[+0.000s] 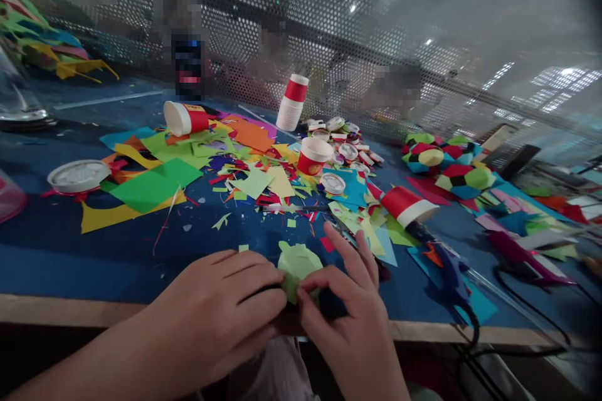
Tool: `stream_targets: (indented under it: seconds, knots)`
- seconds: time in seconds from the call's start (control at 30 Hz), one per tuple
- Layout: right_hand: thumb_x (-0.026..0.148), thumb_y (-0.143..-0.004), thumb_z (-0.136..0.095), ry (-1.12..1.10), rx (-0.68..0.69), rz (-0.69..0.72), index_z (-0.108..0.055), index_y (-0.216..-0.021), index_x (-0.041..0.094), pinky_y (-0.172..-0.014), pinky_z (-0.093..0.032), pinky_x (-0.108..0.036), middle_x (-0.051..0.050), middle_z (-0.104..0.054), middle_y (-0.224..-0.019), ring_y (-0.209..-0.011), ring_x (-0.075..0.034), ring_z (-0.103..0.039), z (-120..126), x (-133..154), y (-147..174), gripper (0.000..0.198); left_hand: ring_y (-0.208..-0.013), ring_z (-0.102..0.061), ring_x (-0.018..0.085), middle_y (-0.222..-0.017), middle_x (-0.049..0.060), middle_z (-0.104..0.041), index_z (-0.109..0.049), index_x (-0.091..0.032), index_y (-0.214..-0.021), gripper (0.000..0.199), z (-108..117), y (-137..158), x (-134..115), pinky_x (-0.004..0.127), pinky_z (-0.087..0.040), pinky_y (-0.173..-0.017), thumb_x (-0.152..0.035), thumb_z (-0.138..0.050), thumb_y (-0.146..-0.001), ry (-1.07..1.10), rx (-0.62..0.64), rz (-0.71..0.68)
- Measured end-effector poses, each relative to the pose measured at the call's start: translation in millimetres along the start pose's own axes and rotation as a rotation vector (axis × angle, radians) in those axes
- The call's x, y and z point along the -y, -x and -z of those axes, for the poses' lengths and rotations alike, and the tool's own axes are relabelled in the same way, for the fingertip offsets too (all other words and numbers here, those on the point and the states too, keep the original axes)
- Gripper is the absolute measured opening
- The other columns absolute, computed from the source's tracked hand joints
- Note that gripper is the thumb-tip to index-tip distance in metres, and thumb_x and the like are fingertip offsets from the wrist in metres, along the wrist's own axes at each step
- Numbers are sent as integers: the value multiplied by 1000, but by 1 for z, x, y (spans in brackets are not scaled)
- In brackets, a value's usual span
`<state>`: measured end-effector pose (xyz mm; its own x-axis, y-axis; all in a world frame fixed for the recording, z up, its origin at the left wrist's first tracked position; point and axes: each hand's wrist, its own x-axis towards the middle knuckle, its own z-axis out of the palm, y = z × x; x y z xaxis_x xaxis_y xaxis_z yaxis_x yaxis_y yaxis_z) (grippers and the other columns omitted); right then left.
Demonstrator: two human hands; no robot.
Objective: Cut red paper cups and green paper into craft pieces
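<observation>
A light green paper piece (297, 263), roundish with small projecting tabs, is held at the table's front edge between both hands. My left hand (230, 307) grips its left side, the fingers curled and the fingertips partly hidden. At its lower right edge, the thumb and forefinger of my right hand (345, 307) pinch the paper, while the other fingers stick up. Just beyond lie small paper scraps and what looks like a pair of scissors (345, 232), partly covered by my right fingers.
Coloured paper sheets (160, 185) and scraps cover the blue table (94, 269). Red and white paper cups (315, 155) stand or lie among them, one a tall stack (292, 103). On the right are a blue glue gun (446, 269) with its cable, a purple tool (529, 257) and paper balls (463, 180).
</observation>
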<state>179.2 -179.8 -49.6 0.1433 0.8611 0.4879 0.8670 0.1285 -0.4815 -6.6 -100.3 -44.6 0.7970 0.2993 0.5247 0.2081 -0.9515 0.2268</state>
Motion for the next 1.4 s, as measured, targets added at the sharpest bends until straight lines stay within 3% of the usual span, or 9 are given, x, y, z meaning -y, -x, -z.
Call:
stream_targets:
  seconds: [0.27,0.47,0.6,0.73,1.1,1.23,1.4]
  knots:
    - [21,-79,-61,39,-25,18,-68,-69,23,-106,-22,-74,-17,-57,-139,-139,-43,-36,-2,-2,2,12,-92,-60,22,-103,-3,-70,-63,-23,-106,13,-2,0,0,39,-46,-80,-25,-54,-96,10,16,10]
    - [20,-82,-60,33,-61,52,-67,-78,22,-102,-30,-74,-17,-56,-139,-140,-43,-34,-2,-3,4,8,-92,-58,20,-102,-5,-70,-65,-23,-104,12,-3,0,1,38,-42,-79,-25,-57,-95,-8,-9,17]
    - [8,-81,-57,12,-144,185,-67,-90,22,-103,-37,-65,-11,-50,-145,-144,-41,-27,-1,-8,15,20,-96,-58,19,-105,-6,-69,-65,-23,-105,12,-5,1,1,37,-41,-84,-24,-57,-95,-8,1,11]
    - [3,-77,-57,89,-241,312,-73,-92,22,-106,-34,-64,-7,-48,-146,-143,-47,-26,-7,-9,24,29,-98,-57,19,-107,-6,-70,-65,-24,-110,16,-6,1,1,37,-39,-89,-27,-54,-98,-19,-17,13]
    - [10,-80,-58,199,-352,413,-75,-91,14,-107,-35,-60,-14,-60,-131,-138,-51,-33,-17,-6,23,21,-97,-61,19,-105,-4,-70,-65,-23,-106,18,-6,2,0,37,-42,-88,-27,-48,-100,-35,-28,15]
    - [10,-76,-58,239,-337,442,-73,-93,14,-109,-34,-59,-14,-58,-132,-139,-49,-32,-18,-7,23,22,-96,-64,18,-104,-2,-72,-63,-22,-107,21,-1,1,-1,35,-46,-88,-26,-44,-102,-27,-46,30]
    - [12,-69,-60,289,-249,473,-68,-98,16,-112,-28,-59,-12,-44,-149,-144,-48,-22,-16,-10,22,30,-94,-67,19,-102,1,-73,-61,-20,-108,18,3,-1,-2,34,-51,-83,-21,-45,-99,-44,-68,23]
